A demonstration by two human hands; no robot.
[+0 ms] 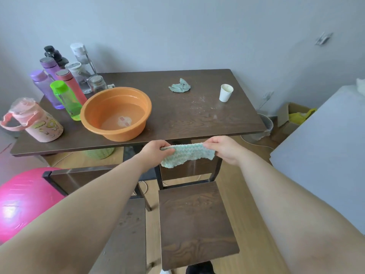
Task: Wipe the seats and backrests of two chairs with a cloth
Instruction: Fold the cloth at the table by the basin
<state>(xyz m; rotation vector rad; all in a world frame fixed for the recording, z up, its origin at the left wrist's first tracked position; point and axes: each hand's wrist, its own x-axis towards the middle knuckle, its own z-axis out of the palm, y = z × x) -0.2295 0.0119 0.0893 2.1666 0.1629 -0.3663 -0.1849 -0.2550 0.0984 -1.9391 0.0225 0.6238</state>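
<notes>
The basin (pixel 116 113) sat on the table (pixel 177 117), bottles (pixel 65 89) crowding its left. To the basin's right lay a rag (pixel 180 86), then a cup (pixel 226 92). Two chairs (pixel 195 220) stood in front of it.

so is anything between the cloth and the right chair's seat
Nothing visible. Both hands, left hand and right hand, hold the cloth over the backrest, and the seat below lies bare.

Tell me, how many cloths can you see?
2. One cloth is stretched between the left hand and right hand; a crumpled cloth lies on the table.
</notes>
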